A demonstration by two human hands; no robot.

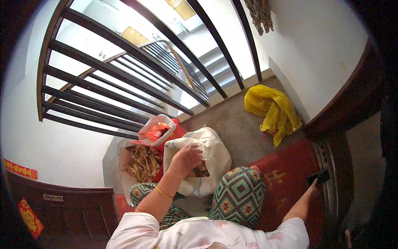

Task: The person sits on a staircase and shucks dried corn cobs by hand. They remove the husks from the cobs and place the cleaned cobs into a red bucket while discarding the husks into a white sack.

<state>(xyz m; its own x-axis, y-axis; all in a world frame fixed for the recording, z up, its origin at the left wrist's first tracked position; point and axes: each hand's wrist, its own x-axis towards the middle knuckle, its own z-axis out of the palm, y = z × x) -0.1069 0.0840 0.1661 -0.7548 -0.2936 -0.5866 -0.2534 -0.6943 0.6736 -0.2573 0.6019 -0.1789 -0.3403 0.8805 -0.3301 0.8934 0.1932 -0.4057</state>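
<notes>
My left hand [186, 159], with a gold-coloured bangle on the wrist, is over the opening of a white woven sack [217, 149]; nothing shows in its slightly blurred fingers. Brown dried pieces [201, 169] lie inside the sack. To the left stands a bag filled with dried yellowish-brown strips [144, 162]. Behind it is a red bag [178, 132] with a white rim and something dark inside. Out to the far right, my right hand [315, 184] is at a small black object [321, 176] near the door sill; it is partly hidden and dark.
A yellow mesh bag [276, 112] lies on the concrete floor by the wall. Dark railing bars [149, 59] stand ahead, with stairs [214, 67] beyond. A red mat [289, 168] lies at the right, beside a door sill [326, 158]. A dark door [71, 205] is at the lower left.
</notes>
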